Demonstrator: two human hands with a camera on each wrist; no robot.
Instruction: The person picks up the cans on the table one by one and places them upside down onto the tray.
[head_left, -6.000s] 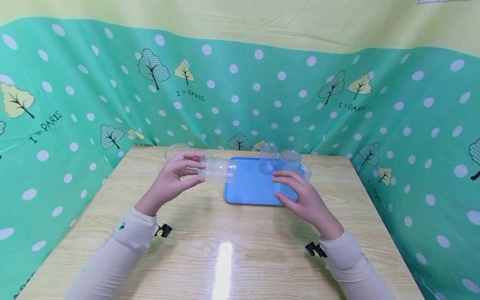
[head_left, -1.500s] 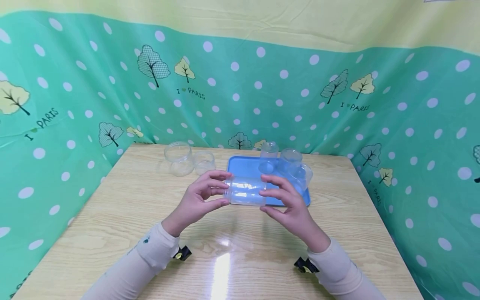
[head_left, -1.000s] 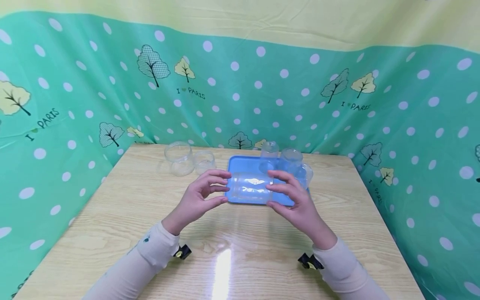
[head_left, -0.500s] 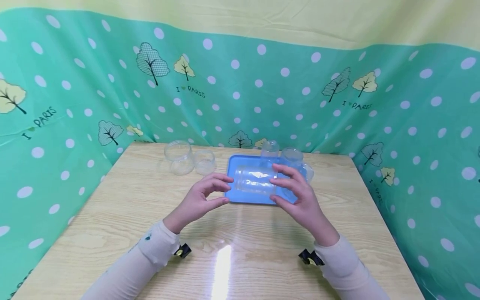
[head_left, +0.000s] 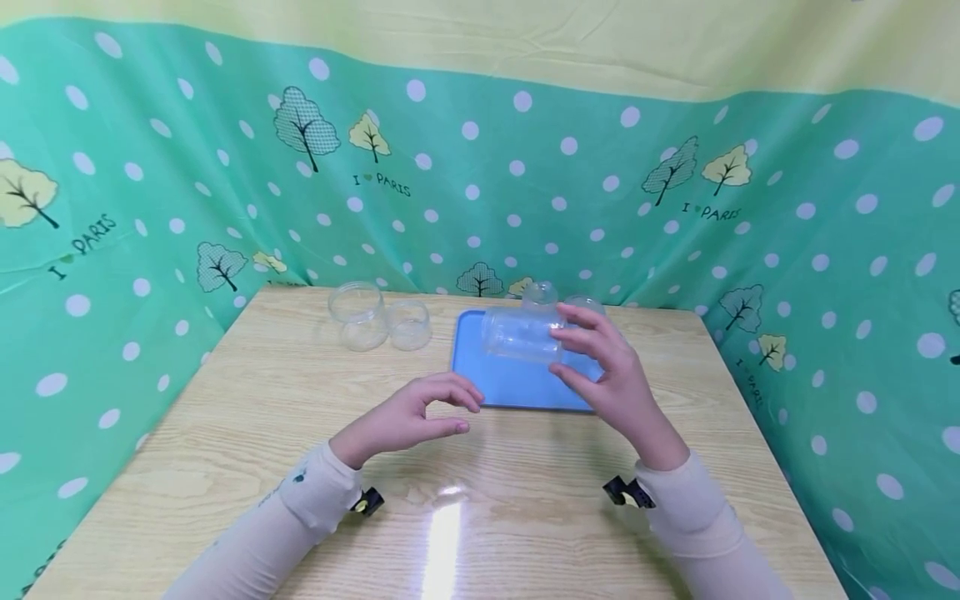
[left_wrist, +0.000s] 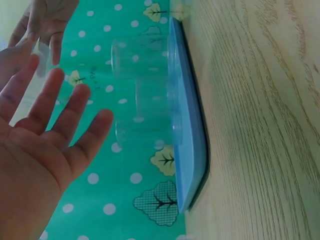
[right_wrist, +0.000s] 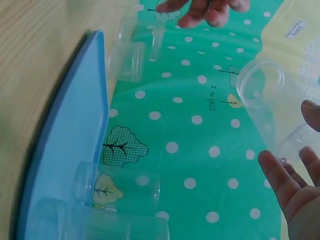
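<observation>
Held jar (head_left: 522,333): it is in the air, and from the head view it lies over the far half of the tray (head_left: 517,387); how high, I cannot tell.
Right hand (head_left: 618,379): fingers and thumb are clamped on the right end of the held jar, which looks like its base.
Left hand (head_left: 408,417): it holds nothing; thumb and fingers are apart, near the tray's near left corner.
Weight: probably light, since one hand carries it by the end only.
Wall: clear and thin, keeping its round form, so I judge it rather stiff; plastic or glass, I cannot tell, so a fall or hard squeeze is better avoided.
Surface: smooth and shiny, likely slippery.
Best hold: around the middle of the body, I think; the end grip may let it tip.
Long axis: almost level, roughly parallel with the tray's near edge.
Ringed end: it seems the mouth, and points left, away from the right palm.
Jars on the tray (left_wrist: 132,57): three, upright, towards its right edge.
Jars on the table (head_left: 358,321): two, between the tray's left edge and the table's far left corner.
</observation>
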